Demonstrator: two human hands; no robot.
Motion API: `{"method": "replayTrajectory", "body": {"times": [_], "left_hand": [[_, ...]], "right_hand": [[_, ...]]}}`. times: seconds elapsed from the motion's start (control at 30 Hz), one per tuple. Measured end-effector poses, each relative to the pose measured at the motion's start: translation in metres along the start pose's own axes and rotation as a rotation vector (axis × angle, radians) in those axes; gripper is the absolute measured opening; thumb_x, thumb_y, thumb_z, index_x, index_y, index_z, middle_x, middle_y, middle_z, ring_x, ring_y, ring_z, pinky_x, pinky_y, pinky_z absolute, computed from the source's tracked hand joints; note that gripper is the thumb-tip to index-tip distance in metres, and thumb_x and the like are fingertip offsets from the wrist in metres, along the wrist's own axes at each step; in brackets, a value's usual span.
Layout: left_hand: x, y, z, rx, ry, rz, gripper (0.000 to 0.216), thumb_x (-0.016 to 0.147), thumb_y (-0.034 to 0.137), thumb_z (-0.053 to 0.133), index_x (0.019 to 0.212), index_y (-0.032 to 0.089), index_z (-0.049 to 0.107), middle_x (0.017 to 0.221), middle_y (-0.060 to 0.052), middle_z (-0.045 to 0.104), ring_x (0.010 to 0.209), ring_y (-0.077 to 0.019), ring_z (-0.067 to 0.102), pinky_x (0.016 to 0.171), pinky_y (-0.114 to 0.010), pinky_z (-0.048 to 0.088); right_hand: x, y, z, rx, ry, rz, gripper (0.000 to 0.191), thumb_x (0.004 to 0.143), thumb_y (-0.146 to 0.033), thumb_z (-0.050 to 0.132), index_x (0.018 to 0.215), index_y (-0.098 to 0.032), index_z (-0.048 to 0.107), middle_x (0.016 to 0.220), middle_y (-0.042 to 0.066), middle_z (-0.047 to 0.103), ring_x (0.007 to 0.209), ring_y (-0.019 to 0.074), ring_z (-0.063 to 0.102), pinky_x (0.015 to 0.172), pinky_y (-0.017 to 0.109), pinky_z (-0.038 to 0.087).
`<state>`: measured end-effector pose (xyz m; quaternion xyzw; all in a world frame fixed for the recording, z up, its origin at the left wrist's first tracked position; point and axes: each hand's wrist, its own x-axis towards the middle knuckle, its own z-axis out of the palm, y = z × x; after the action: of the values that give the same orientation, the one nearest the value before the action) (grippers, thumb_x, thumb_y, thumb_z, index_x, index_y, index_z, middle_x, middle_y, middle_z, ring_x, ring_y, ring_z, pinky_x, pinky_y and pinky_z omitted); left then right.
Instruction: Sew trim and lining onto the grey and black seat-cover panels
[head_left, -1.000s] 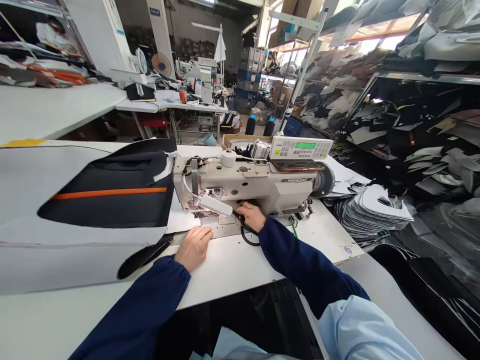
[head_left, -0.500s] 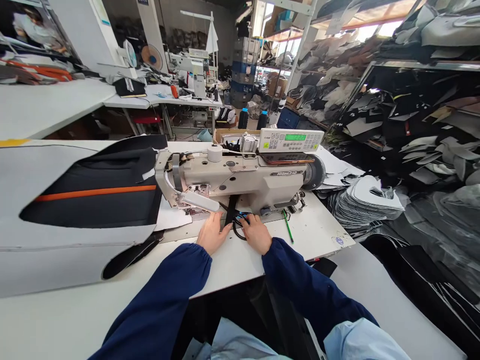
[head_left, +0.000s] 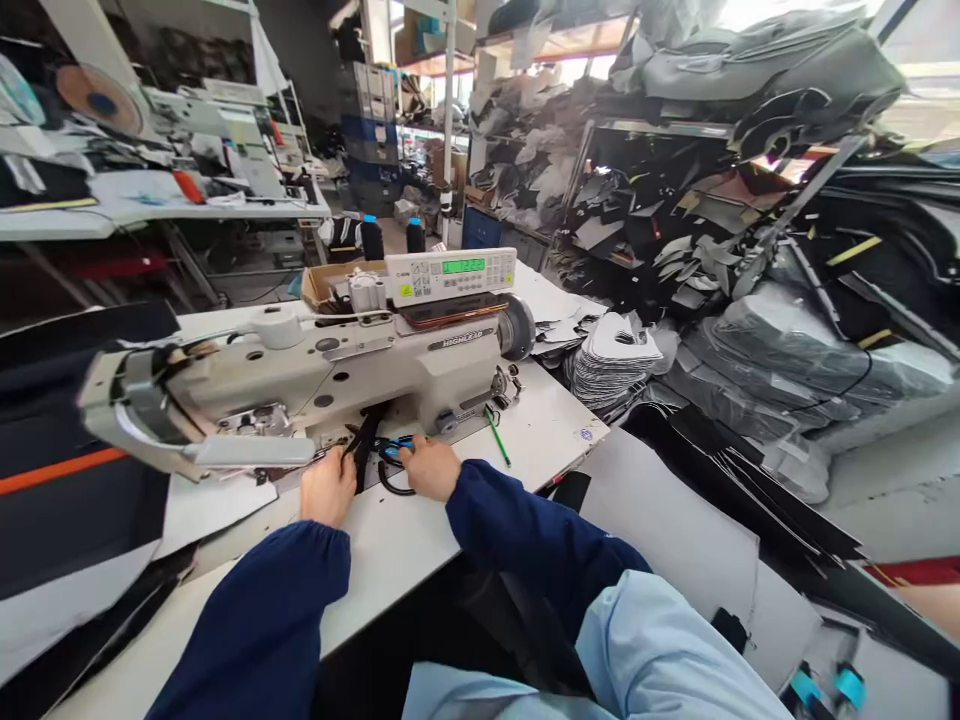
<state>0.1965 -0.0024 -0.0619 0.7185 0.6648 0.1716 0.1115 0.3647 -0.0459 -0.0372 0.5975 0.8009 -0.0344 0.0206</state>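
My left hand [head_left: 328, 488] is closed on a black fabric strip [head_left: 364, 450] at the front of the sewing machine [head_left: 360, 370]. This strip runs back under the machine arm. Just to the right, my right hand [head_left: 431, 468] has its fingers closed on a pair of scissors [head_left: 391, 455] with black looped handles and blue parts. The blades are partly hidden near the strip and my left fingers. A green pencil [head_left: 498, 438] lies on the machine table, right of my right hand.
A control panel [head_left: 450, 275] with a green display stands on the machine. Stacked light cut pieces [head_left: 611, 355] lie beyond the table's right end. Dark panels with orange trim [head_left: 60, 470] are at left. Shelves at right hold heaped material [head_left: 750, 70].
The view has swung right, so the machine appears further left. My left hand has closed more around the black strip. My right hand stays at the scissors.
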Motion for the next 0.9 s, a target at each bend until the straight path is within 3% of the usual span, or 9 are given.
{"method": "replayTrajectory", "body": {"times": [0.13, 0.3, 0.4, 0.47, 0.57, 0.7, 0.8, 0.9], "left_hand": [[0.004, -0.006, 0.000, -0.101, 0.057, 0.075, 0.028, 0.081, 0.032, 0.040, 0.088, 0.016, 0.061, 0.087, -0.010, 0.068, 0.086, -0.0237, 0.064, 0.076, -0.029, 0.047], [0.014, -0.015, 0.009, -0.048, 0.032, 0.068, 0.030, 0.081, 0.030, 0.040, 0.094, 0.015, 0.064, 0.098, -0.012, 0.067, 0.094, -0.0261, 0.062, 0.081, -0.032, 0.046], [0.022, -0.009, 0.016, -0.036, -0.001, 0.041, 0.030, 0.083, 0.036, 0.041, 0.088, 0.018, 0.065, 0.086, -0.010, 0.068, 0.085, -0.0264, 0.062, 0.073, -0.032, 0.046], [0.026, -0.002, 0.019, -0.072, 0.014, 0.085, 0.034, 0.084, 0.040, 0.039, 0.078, 0.019, 0.065, 0.078, -0.008, 0.066, 0.078, -0.0244, 0.061, 0.068, -0.031, 0.046], [0.029, 0.008, 0.018, -0.110, 0.132, 0.179, 0.040, 0.085, 0.038, 0.034, 0.068, 0.019, 0.065, 0.079, -0.009, 0.062, 0.077, -0.0229, 0.058, 0.068, -0.032, 0.046], [0.017, 0.010, 0.003, -0.137, 0.186, 0.205, 0.037, 0.083, 0.034, 0.035, 0.079, 0.018, 0.068, 0.079, -0.008, 0.060, 0.074, -0.0220, 0.057, 0.066, -0.032, 0.045], [-0.001, 0.002, -0.013, -0.217, 0.180, 0.215, 0.030, 0.080, 0.030, 0.041, 0.089, 0.019, 0.067, 0.079, -0.005, 0.062, 0.072, -0.0190, 0.057, 0.067, -0.029, 0.045], [-0.020, -0.011, -0.028, -0.231, 0.192, 0.170, 0.025, 0.080, 0.032, 0.042, 0.078, 0.020, 0.064, 0.077, -0.004, 0.064, 0.073, -0.0179, 0.058, 0.069, -0.027, 0.044]], "right_hand": [[-0.022, 0.003, -0.014, 0.011, -0.034, -0.022, 0.027, 0.079, -0.016, 0.051, 0.105, -0.014, 0.057, 0.103, 0.014, 0.054, 0.073, 0.0203, 0.062, 0.059, 0.031, 0.050], [-0.121, 0.050, -0.013, 0.114, -0.003, 0.003, 0.027, 0.075, -0.011, 0.048, 0.100, -0.015, 0.058, 0.105, 0.010, 0.057, 0.079, 0.0176, 0.061, 0.068, 0.027, 0.048], [-0.171, 0.093, -0.001, 0.165, 0.093, 0.196, 0.033, 0.072, -0.008, 0.049, 0.103, -0.016, 0.058, 0.112, 0.009, 0.057, 0.088, 0.0169, 0.060, 0.078, 0.027, 0.047], [-0.185, 0.124, 0.006, 0.148, 0.138, 0.397, 0.031, 0.074, -0.007, 0.049, 0.102, -0.017, 0.059, 0.111, 0.008, 0.058, 0.091, 0.0160, 0.061, 0.080, 0.025, 0.046], [-0.177, 0.166, 0.010, 0.077, 0.161, 0.629, 0.023, 0.078, -0.008, 0.051, 0.097, -0.015, 0.062, 0.105, 0.009, 0.062, 0.090, 0.0175, 0.062, 0.077, 0.025, 0.046], [-0.133, 0.182, 0.005, 0.034, 0.218, 0.600, 0.024, 0.082, -0.004, 0.045, 0.098, -0.009, 0.062, 0.110, 0.017, 0.059, 0.098, 0.0233, 0.058, 0.084, 0.034, 0.044], [-0.097, 0.146, 0.008, 0.050, 0.242, 0.395, 0.024, 0.087, -0.010, 0.042, 0.103, -0.010, 0.060, 0.118, 0.017, 0.055, 0.107, 0.0236, 0.052, 0.092, 0.036, 0.040], [-0.071, 0.084, 0.018, 0.105, 0.200, 0.119, 0.019, 0.090, -0.021, 0.046, 0.102, -0.016, 0.061, 0.111, 0.011, 0.059, 0.102, 0.0201, 0.053, 0.089, 0.031, 0.042]]}}
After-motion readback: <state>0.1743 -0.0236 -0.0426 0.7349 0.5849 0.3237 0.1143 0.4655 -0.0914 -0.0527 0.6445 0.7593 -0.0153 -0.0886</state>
